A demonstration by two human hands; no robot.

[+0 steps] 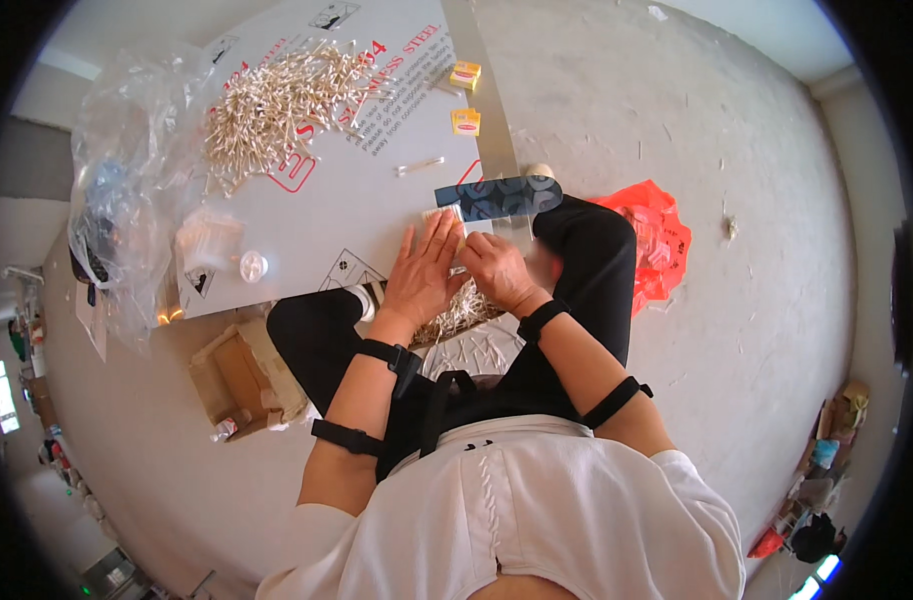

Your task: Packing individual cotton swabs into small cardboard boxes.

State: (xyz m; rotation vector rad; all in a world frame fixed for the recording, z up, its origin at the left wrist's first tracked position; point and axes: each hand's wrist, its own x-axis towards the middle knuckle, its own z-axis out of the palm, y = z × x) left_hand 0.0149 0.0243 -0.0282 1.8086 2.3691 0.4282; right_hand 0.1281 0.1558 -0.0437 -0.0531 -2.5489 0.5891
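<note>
Fingers [432, 245] of left hand [422, 275] flat, together; right hand [497, 270] apparently pinching cotton swabs [447, 218] beside grey sheet [357, 200] edge. Loose pinch could spill swabs.

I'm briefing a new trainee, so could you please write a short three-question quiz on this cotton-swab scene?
1. True or false: the swab heap lies on the grey sheet.
2. How many small yellow boxes are on the sheet?
3. The red bag lies on which side of the person: A left, B right?

Key:
1. True.
2. Two.
3. B. Both the left hand and right hand meet at the sheet's near edge.
</note>
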